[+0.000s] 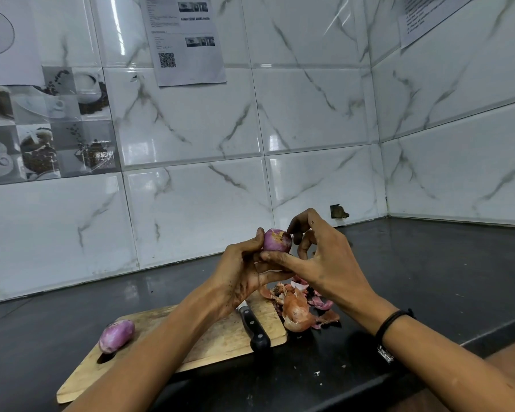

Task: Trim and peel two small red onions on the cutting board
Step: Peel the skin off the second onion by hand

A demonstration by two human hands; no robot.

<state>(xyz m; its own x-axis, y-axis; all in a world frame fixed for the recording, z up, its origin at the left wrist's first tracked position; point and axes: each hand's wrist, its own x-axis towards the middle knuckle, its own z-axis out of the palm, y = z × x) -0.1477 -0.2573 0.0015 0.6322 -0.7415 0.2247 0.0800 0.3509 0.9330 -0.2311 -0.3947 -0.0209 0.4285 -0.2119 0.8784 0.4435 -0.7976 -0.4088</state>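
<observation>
- A slip is the main risk: the held onion [277, 240] is kept in the air above the far edge of the cutting board [220, 337], and its bared skin looks glossy, so a hard tug at the last shred could send it down onto the counter [428, 278]
- The knife [254, 327] lies on the board just under the left forearm, its handle at the near right edge; it could be knocked off by a careless move
- The second onion [116, 336] rests at the board's near left corner, where it could be rolled off
- The held onion is gripped by the curled fingers of the left hand [238, 272]; it is pinched by the right hand [318, 257], thumb below, forefinger at its top
- It appears purple and mostly peeled, with a pale trimmed end flecked orange
- The loose peels [301, 307] are heaped at the board's right end
</observation>
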